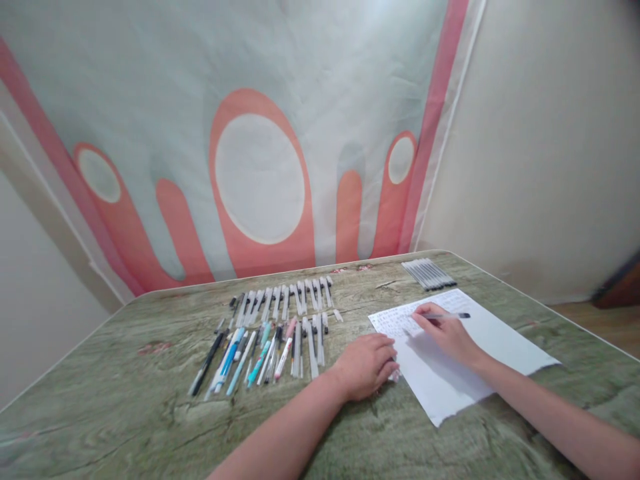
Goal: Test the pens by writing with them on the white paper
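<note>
The right hand [445, 333] has its grip closed on a thin pen [450, 315], the tip down on the written top of a white sheet of paper [500, 340]. Left of that grip, the left hand [367, 365] lies palm down, fingers bent onto the sheet's edge, clasping nothing. Further left, rows of pens [270, 333] cover the desk [150, 400]. Beyond the sheet lies a bundle of clear pens [429, 273], well clear of both hands.

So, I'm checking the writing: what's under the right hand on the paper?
The right hand, holding a pen, rests on the white paper. Some handwritten lines show beside it near the top edge; anything beneath the palm is covered.
</note>
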`<state>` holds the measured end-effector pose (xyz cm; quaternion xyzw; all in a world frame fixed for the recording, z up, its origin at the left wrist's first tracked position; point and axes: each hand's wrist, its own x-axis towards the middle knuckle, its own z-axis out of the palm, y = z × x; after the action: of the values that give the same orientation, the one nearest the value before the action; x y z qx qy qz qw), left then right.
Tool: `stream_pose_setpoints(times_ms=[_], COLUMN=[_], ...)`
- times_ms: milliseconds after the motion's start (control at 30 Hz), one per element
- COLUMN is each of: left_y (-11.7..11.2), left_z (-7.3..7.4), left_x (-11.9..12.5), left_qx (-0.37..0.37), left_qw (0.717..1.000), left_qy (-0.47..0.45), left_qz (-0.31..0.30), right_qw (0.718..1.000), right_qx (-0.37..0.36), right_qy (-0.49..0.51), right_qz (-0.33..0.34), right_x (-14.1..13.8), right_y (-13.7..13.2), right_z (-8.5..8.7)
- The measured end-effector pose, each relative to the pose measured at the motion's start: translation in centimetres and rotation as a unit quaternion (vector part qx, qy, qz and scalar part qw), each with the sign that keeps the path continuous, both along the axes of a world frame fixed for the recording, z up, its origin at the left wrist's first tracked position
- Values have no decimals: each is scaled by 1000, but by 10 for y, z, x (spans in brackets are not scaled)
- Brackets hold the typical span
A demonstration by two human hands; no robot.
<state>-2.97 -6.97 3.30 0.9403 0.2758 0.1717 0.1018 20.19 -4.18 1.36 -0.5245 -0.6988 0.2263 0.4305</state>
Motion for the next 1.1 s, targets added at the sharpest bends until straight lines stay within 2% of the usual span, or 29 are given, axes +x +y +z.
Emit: stream_pose_setpoints(times_ms=[67, 133, 233, 333, 433, 600, 800, 1100], left_y=[7, 17, 36, 50, 57, 63, 71, 68], left_z=[1, 3, 8, 13, 13, 5, 2, 4], left_x=[-6, -17, -39, -55, -59, -51, -48, -43], left_qx=[9, 12, 0, -41, -64, -52, -37, -77], left_qw=[998, 989, 961, 935, 924, 919, 919, 910], left_qy=[0, 6, 9, 21, 45, 68, 87, 99], left_qz=[57, 146, 276, 352, 375, 386, 383, 394], right_qw=[1000, 998, 994, 989, 987, 987, 988, 987], right_qx=[-16, -39, -59, -56, -46, -35, -44, -64], right_qy=[-2, -5, -5, 12, 34, 65, 79, 94], right_qz=[22, 48, 93, 134, 149, 142, 125, 116], right_x=[-6, -15, -34, -56, -76, -93, -88, -84], right_y=[-2, -3, -2, 7, 19, 30, 30, 31], right_z=[6, 14, 27, 34, 34, 21, 10, 5])
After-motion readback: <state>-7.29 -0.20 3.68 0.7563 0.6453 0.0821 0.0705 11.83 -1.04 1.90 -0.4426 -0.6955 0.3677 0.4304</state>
